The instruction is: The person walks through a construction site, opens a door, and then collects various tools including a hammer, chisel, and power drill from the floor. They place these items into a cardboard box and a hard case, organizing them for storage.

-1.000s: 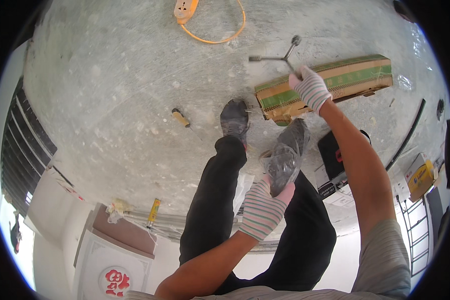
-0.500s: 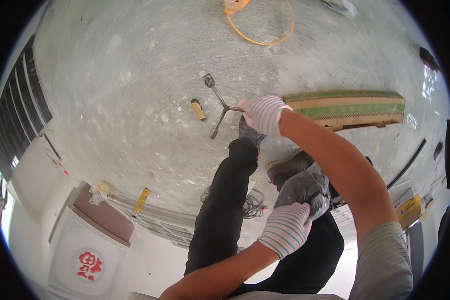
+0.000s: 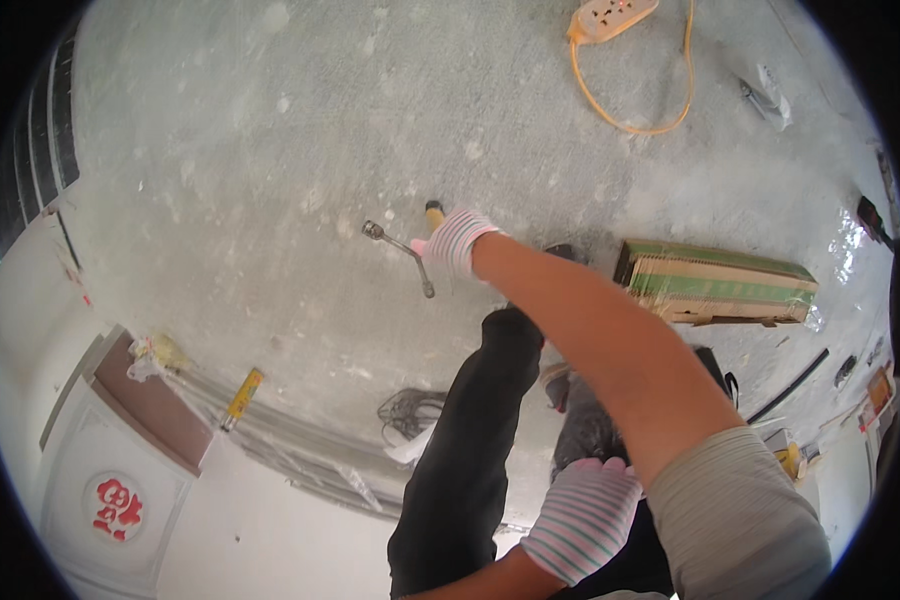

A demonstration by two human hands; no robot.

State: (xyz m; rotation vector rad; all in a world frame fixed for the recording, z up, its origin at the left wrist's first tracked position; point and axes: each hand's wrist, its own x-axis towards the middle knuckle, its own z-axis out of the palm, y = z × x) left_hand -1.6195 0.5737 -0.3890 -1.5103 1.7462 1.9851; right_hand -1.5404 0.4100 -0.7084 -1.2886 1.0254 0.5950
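Gloved right hand (image 3: 457, 243) clamped on metal cross wrench (image 3: 402, 254), held out over concrete floor (image 3: 270, 150)

Gloved left hand (image 3: 582, 512) near, low, fingers curled together against grey shoe (image 3: 585, 430); grip unclear. Wrench just left of right hand, small yellow-tipped tool (image 3: 434, 212) just beyond. Cardboard box (image 3: 715, 283) right, orange power strip (image 3: 615, 15) far, black cable coil (image 3: 410, 412) near left

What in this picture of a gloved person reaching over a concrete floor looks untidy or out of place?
Loose things lie scattered on the bare concrete floor: an orange extension cord trails in a loop, a long cardboard box sits askew, and a tangle of wire lies by the wall. The right hand holds a metal cross wrench.
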